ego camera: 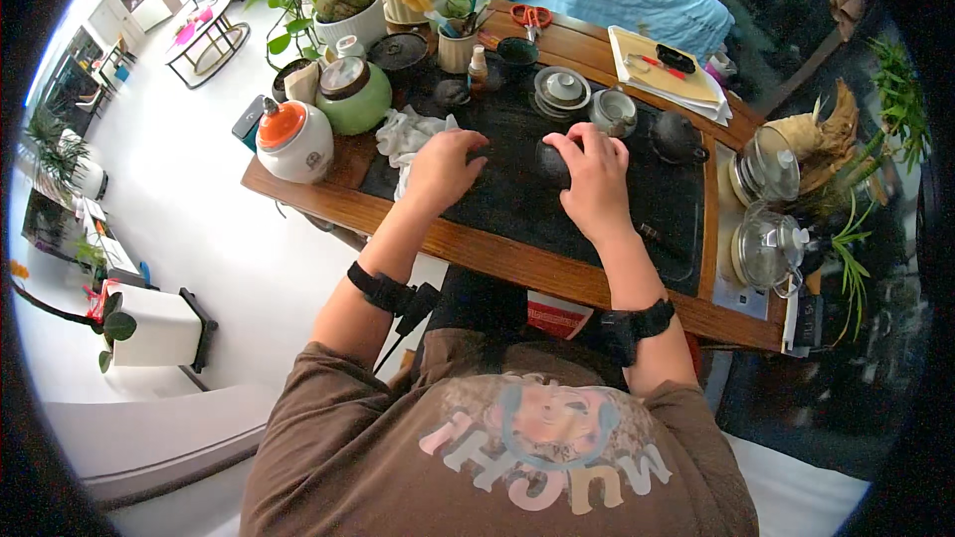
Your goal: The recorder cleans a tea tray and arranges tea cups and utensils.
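My left hand (pixel 444 168) hovers over the black tea tray (pixel 500 201), thumb and fingers curved towards each other. Something dark may lie between those fingertips, but it blends with the tray. My right hand (pixel 595 179) has its thumb and fingers at a dark round vessel (pixel 550 162), which they partly cover. Beside my left hand is a crumpled white cloth (pixel 406 136). Beyond my right hand stand a lidded gaiwan (pixel 561 92), a small glass pitcher (pixel 614 112) and a dark clay teapot (pixel 677 137).
At the left are a white jar with an orange lid (pixel 295 142) and a green jar (pixel 355 97). Two glass pots (pixel 768 250) stand on the right. Orange-handled scissors (pixel 531 18), papers (pixel 668 74) and potted plants (pixel 347 19) line the far side.
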Motion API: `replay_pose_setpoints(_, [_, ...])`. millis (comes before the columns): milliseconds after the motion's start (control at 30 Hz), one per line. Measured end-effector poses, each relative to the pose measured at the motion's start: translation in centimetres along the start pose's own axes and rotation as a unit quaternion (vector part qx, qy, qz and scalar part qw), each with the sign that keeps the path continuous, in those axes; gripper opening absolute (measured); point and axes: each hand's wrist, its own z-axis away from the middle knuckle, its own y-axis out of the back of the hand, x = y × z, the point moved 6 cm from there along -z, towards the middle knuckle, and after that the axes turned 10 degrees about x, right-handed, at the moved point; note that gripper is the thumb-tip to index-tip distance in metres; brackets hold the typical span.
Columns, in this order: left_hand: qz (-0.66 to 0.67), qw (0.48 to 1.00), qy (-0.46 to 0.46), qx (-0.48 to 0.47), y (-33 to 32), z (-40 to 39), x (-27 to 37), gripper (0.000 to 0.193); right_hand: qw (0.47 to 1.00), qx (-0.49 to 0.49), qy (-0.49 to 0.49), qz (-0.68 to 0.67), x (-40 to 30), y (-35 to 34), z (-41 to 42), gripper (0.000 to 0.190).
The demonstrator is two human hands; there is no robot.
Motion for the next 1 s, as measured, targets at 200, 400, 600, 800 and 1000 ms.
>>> replay_pose_setpoints(200, [-0.082, 0.992, 0.027, 0.097, 2.3, -2.3, -0.1, 0.031, 0.997, 0.015, -0.071, -0.002, 0.6, -0.1, 0.4, 0.060])
replay_pose_setpoints(400, [-0.202, 0.970, 0.053, 0.122, 1.0, -9.5, -0.7, 0.047, 0.967, -0.003, -0.226, -0.116, 1.7, -0.5, 2.0, 0.073])
replay_pose_setpoints(600, [-0.223, 0.963, 0.089, 0.121, -1.8, -12.6, -1.4, 0.035, 0.956, -0.038, -0.252, -0.147, 1.6, -0.8, 3.5, 0.071])
replay_pose_setpoints(800, [-0.161, 0.960, 0.058, 0.221, -2.0, -13.0, -2.4, 0.010, 0.951, -0.070, -0.251, -0.164, 0.9, -2.6, 3.3, 0.073])
replay_pose_setpoints(1000, [-0.077, 0.959, 0.086, 0.259, 3.4, -13.6, -0.2, 0.019, 0.945, -0.113, -0.250, -0.176, 1.4, -4.6, 3.2, 0.082])
